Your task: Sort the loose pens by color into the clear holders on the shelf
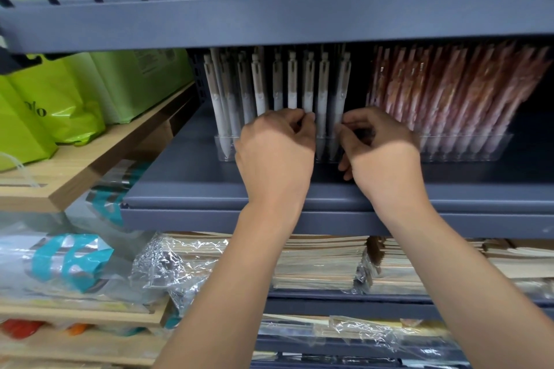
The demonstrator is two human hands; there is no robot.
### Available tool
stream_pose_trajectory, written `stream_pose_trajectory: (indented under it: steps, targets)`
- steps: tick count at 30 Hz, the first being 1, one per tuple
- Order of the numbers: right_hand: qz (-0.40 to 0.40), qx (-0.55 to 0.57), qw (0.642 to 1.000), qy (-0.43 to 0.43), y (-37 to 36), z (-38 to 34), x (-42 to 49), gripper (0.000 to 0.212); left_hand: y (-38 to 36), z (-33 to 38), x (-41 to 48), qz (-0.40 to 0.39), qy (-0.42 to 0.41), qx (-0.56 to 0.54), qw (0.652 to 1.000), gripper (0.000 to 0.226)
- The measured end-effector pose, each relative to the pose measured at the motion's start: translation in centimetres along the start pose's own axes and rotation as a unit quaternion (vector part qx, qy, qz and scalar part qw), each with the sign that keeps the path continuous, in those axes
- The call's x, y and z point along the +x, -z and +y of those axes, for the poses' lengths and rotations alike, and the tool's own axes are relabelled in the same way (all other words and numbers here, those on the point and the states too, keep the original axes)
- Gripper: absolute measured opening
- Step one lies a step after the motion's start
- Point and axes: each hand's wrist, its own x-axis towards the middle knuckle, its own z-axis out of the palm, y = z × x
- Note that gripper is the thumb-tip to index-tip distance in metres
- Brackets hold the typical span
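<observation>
- Left hand, fingers curled, pinches a white pen at its 1 o'clock.
- Right hand pinches a second white pen at its 11 o'clock.
- Both stand upright in the clear holder on the shelf.
- Pink pens stand at 3 o'clock.

Green bag: partial print approx "olo"; other txt illegible.

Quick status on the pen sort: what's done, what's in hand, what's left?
Done: white pens stand in the left clear holder, and pink pens fill the right clear holder, colors unmixed. In hand: the left hand and right hand each pinch white pens in the row. Left: gaps show in the white row. No loose pens are in view, so the remainder is unclear.
</observation>
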Motion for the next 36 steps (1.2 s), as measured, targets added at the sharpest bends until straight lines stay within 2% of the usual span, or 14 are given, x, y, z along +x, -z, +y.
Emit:
stream_pose_trajectory:
  steps: [8,22,28,32,36]
  targets:
    - [0.000,0.004,1.000,-0.010,-0.1,0.1,0.1,0.006,-0.2,0.2,0.2,0.013,0.048,-0.021,0.999,0.014]
    - [-0.002,0.028,0.999,-0.028,-0.2,-0.2,0.2,0.010,1.7,0.2,-0.3,0.029,0.009,-0.010,0.999,0.015]
    - [-0.002,0.038,0.999,-0.031,-0.1,-0.5,0.0,0.020,5.8,-3.0,1.4,0.122,0.058,0.017,0.991,0.019]
    - [-0.002,0.039,0.999,-0.037,-0.1,-0.6,0.0,0.021,6.8,-4.8,2.3,0.070,0.131,-0.005,0.989,0.045]
    - [-0.002,0.043,0.998,-0.045,0.0,-0.6,-0.1,0.012,6.7,-5.6,2.5,0.045,0.123,-0.007,0.991,0.028]
